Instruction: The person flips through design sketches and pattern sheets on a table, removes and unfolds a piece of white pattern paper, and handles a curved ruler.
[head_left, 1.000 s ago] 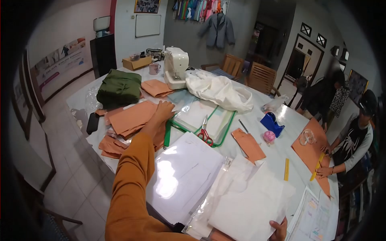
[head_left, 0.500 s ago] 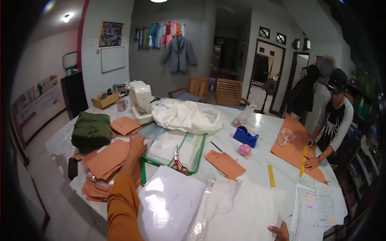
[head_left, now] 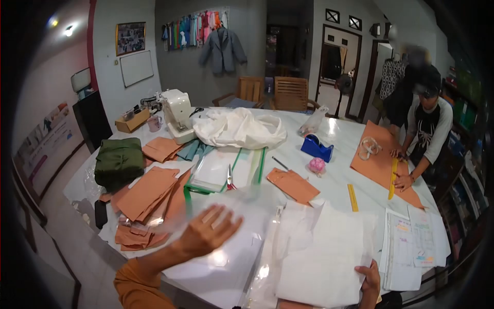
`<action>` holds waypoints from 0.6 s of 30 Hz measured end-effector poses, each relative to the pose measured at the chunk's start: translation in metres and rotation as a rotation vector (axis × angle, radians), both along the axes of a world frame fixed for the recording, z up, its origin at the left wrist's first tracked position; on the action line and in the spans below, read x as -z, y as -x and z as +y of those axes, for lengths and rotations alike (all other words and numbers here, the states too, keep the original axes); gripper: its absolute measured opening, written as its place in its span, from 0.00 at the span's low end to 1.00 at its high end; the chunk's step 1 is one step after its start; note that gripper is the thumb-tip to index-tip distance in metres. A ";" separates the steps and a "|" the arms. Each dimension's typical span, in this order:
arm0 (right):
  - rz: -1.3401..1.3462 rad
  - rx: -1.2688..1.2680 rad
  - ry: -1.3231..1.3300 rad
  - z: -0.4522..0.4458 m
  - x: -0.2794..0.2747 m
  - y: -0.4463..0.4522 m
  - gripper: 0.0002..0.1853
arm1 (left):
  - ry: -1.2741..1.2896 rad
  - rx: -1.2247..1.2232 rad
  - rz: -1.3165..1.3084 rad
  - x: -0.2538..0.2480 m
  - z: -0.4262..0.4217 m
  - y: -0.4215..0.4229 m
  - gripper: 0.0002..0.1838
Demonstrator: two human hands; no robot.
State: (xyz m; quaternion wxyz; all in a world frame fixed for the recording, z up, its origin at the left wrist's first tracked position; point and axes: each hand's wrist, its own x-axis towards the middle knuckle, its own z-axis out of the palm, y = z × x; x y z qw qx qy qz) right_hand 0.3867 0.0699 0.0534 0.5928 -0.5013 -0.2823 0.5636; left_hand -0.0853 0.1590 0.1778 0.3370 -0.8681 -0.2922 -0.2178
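My left hand (head_left: 208, 232) is raised over the white sheets in clear plastic (head_left: 226, 268), fingers slightly apart, thumb hidden. A blurred clear plastic sheet (head_left: 249, 201) hangs from it, partly covering the red-handled scissors (head_left: 230, 177) and the green-edged folder (head_left: 211, 172). At the lower right, my right hand (head_left: 369, 278) grips the edge of a white paper stack (head_left: 324, 252), thumb on top. Some orange fabric (head_left: 296, 305) shows beneath that stack. Stacked orange pieces (head_left: 146, 193) lie left of the folder, and another orange piece (head_left: 293, 185) lies right of it.
Behind are a sewing machine (head_left: 177, 113), white cloth (head_left: 239, 129) and a green fabric bundle (head_left: 119, 162). A blue tape dispenser (head_left: 316, 148) stands near a pink ball (head_left: 316, 165). At the right, a person (head_left: 429, 123) holds a yellow ruler (head_left: 393, 177) on orange fabric (head_left: 375, 159).
My left hand has moved from the orange pieces towards me and to the right, bringing the clear plastic with it. My right hand stays at the paper stack's edge. The camera view has shifted.
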 end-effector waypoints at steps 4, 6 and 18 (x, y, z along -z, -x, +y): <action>-0.074 0.119 -0.004 -0.004 -0.001 0.000 0.29 | 0.198 0.298 0.013 0.023 -0.053 -0.013 0.17; -0.155 0.159 0.040 -0.010 0.000 -0.005 0.31 | 0.565 0.338 -0.077 0.035 -0.077 -0.013 0.17; -0.124 0.105 0.031 -0.026 -0.018 0.020 0.34 | 0.911 -0.156 -0.346 0.077 -0.112 -0.067 0.36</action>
